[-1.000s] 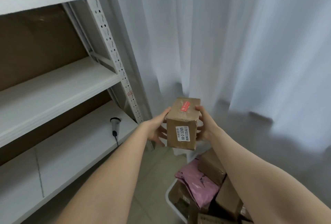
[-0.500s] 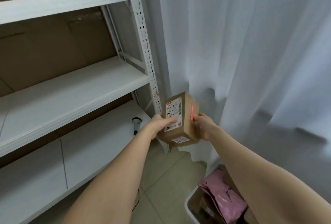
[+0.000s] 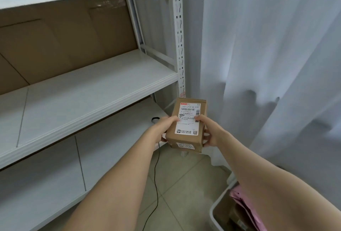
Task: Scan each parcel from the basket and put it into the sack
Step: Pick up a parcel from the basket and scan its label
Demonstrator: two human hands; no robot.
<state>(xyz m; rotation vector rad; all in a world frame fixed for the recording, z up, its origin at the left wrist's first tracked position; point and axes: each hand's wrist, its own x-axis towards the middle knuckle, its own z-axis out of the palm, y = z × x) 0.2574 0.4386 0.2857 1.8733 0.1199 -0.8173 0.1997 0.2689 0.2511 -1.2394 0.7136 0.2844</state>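
1. One small brown box (image 3: 184, 139), held up just below the middle of the frame, white label (image 3: 188, 118) facing up.
2. Gripped on both sides: left hand (image 3: 161, 129) curled round the left edge, right hand (image 3: 211, 133) curled round the right edge, both thumbs on the label.
3. Probably light. Stiff cardboard with flat sides, so likely not slippery and not easy to squash.
4. Best held by the two long sides, with thumbs kept off the bar code near the top of the label.
5. Black scanner (image 3: 155, 119) lying on the low shelf (image 3: 114, 138), just left of the left hand and partly hidden behind it.
6. White basket (image 3: 217, 205) in the lower right corner, pink bag (image 3: 238, 195) inside. No sack in view.
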